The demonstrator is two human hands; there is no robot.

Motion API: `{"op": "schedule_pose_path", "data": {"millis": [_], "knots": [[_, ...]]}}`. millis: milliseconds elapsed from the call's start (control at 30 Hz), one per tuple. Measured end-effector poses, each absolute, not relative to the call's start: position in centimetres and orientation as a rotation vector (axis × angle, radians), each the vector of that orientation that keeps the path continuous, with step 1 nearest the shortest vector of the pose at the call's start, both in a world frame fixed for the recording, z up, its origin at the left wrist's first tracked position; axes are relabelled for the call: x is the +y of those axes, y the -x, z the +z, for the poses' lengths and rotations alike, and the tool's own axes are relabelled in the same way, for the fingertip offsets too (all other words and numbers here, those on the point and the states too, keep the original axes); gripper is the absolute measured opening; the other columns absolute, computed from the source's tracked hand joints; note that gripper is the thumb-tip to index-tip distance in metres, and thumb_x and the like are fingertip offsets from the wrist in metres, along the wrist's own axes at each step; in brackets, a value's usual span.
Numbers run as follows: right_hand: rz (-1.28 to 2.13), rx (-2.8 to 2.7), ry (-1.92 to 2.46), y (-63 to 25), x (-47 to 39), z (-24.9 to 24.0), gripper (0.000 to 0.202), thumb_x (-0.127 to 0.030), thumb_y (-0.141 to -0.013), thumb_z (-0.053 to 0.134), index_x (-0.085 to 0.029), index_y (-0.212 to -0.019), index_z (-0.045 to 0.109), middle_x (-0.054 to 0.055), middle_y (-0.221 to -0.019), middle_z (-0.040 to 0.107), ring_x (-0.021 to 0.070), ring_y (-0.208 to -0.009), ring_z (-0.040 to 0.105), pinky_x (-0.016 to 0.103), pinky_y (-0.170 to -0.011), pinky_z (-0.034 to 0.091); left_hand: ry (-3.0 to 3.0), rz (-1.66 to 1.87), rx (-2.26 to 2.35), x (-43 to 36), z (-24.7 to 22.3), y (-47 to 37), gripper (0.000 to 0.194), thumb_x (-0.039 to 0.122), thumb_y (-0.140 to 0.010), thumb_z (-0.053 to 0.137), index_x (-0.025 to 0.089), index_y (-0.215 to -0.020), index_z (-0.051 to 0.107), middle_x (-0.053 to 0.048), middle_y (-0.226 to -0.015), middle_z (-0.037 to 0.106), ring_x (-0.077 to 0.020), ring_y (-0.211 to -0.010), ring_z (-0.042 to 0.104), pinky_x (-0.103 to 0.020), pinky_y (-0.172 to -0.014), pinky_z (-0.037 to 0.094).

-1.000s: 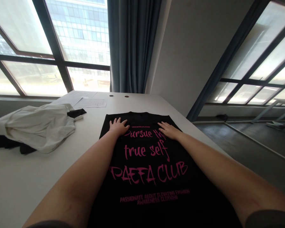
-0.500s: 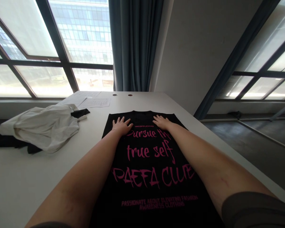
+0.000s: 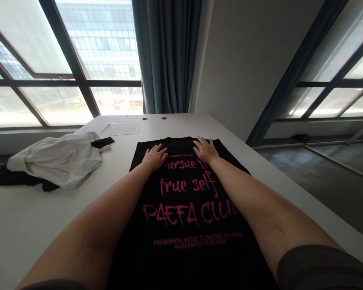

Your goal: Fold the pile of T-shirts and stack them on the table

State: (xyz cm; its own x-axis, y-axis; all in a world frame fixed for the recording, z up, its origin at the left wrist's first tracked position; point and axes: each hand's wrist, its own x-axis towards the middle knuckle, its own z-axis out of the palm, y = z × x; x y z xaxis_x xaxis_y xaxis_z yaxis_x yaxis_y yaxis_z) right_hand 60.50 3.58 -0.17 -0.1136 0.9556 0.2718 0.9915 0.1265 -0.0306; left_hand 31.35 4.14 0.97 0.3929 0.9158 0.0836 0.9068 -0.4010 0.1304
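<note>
left hand (image 3: pixel 155 157): flat, grasping nothing
right hand (image 3: pixel 205 150): likewise
black shirt (image 3: pixel 187 266): beneath both hands; uneven pressure could crease it

Crumpled white cloth (image 3: pixel 59 159) over black fabric (image 3: pixel 16 177) at the left of a white table (image 3: pixel 181 124) — papers (image 3: pixel 121 129) behind, blue-gray curtain (image 3: pixel 166 60) beside a bright window (image 3: pixel 109 40).
</note>
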Motion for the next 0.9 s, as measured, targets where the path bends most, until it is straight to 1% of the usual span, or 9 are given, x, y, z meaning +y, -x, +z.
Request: {"op": "schedule_pose_path", "data": {"millis": [100, 200, 367, 500, 567, 667, 767, 833, 900], "knots": [[-0.249, -2.312, 1.798, -59.4, -1.5, 0.3, 0.057, -0.045, -0.111, 0.037, -0.019, -0.16, 0.049, 0.016, -0.174, 0.03, 0.0331, -0.163, 0.019, 0.064, -0.129, 0.01, -2.766, 0.324, 1.528, -2.2, 1.5, -30.2, 0.059, 0.048, -0.109, 0.041, 0.027, -0.165, 0.042, -0.006, -0.177, 0.027, -0.0305, -0.164, 0.017, -0.055, -0.133, 0.014], [-0.174, -2.491, 1.588, -59.2, -9.4, 0.5, 0.055, -0.048, -0.11, 0.042, -0.027, -0.16, 0.051, 0.012, -0.174, 0.032, 0.0345, -0.163, 0.019, 0.067, -0.129, 0.011, -2.905, 0.328, 1.137, -11.4, 1.5, -27.1, 0.059, 0.049, -0.107, 0.051, 0.034, -0.163, 0.044, -0.004, -0.176, 0.029, -0.032, -0.164, 0.019, -0.059, -0.132, 0.014], [0.086, -2.588, 1.445, -61.0, -24.0, 0.2, 0.064, -0.052, -0.103, 0.058, -0.043, -0.164, 0.042, 0.006, -0.174, 0.033, 0.0398, -0.16, 0.028, 0.074, -0.125, 0.02, -2.758, 0.155, 0.801, -24.5, 2.0, -19.7, 0.075, 0.034, -0.093, 0.074, 0.051, -0.16, 0.044, 0.002, -0.171, 0.039, -0.0346, -0.156, 0.039, -0.061, -0.126, 0.035], [0.242, -2.479, 1.551, -62.4, -31.8, -0.6, 0.068, -0.053, -0.103, 0.058, -0.05, -0.165, 0.033, 0.003, -0.173, 0.033, 0.0376, -0.157, 0.034, 0.07, -0.123, 0.032, -2.727, 0.157, 0.861, -29.3, 2.9, -15.6, 0.089, 0.035, -0.088, 0.079, 0.055, -0.162, 0.035, 0.003, -0.166, 0.043, -0.0345, -0.149, 0.05, -0.054, -0.116, 0.052], [0.238, -2.414, 1.596, -62.8, -33.9, -0.8, 0.065, -0.052, -0.103, 0.057, -0.049, -0.165, 0.035, 0.003, -0.173, 0.033, 0.0373, -0.156, 0.036, 0.069, -0.122, 0.036, -2.742, 0.175, 0.907, -30.6, 2.8, -14.4, 0.097, 0.038, -0.082, 0.084, 0.055, -0.163, 0.033, 0.003, -0.167, 0.042, -0.0372, -0.149, 0.049, -0.054, -0.112, 0.056], [0.231, -2.381, 1.614, -63.4, -36.1, -0.9, 0.06, -0.05, -0.102, 0.058, -0.049, -0.161, 0.043, 0.002, -0.17, 0.039, 0.0366, -0.154, 0.04, 0.067, -0.122, 0.038, -2.721, 0.215, 0.932, -32.3, 2.2, -13.2, 0.102, 0.04, -0.074, 0.089, 0.056, -0.16, 0.038, 0.002, -0.166, 0.043, -0.0396, -0.149, 0.049, -0.057, -0.114, 0.054], [0.249, -2.421, 1.583, -64.2, -38.2, -1.0, 0.056, -0.053, -0.098, 0.063, -0.051, -0.154, 0.054, 0.002, -0.164, 0.049, 0.0385, -0.151, 0.044, 0.068, -0.12, 0.041, -2.669, 0.282, 0.977, -33.7, 1.2, -12.2, 0.075, 0.039, -0.079, 0.084, 0.056, -0.147, 0.059, 0.002, -0.152, 0.063, -0.0356, -0.138, 0.062, -0.052, -0.114, 0.054], [0.251, -2.427, 1.576, -64.9, -39.5, -1.4, 0.058, -0.056, -0.094, 0.069, -0.051, -0.15, 0.059, 0.002, -0.161, 0.053, 0.0413, -0.15, 0.046, 0.069, -0.117, 0.046, -2.637, 0.385, 1.092, -34.4, 0.6, -11.7, 0.043, 0.037, -0.089, 0.074, 0.051, -0.129, 0.074, 0.001, -0.133, 0.075, -0.0301, -0.122, 0.071, -0.043, -0.106, 0.06], [0.237, -2.395, 1.579, -65.6, -40.4, -2.0, 0.055, -0.056, -0.092, 0.07, -0.051, -0.146, 0.063, 0.003, -0.156, 0.059, 0.0419, -0.146, 0.051, 0.069, -0.114, 0.05, -2.594, 0.528, 1.244, -34.9, 0.2, -11.5, 0.025, 0.038, -0.096, 0.062, 0.044, -0.113, 0.079, -0.001, -0.117, 0.08, -0.0263, -0.108, 0.076, -0.037, -0.096, 0.064]]}}
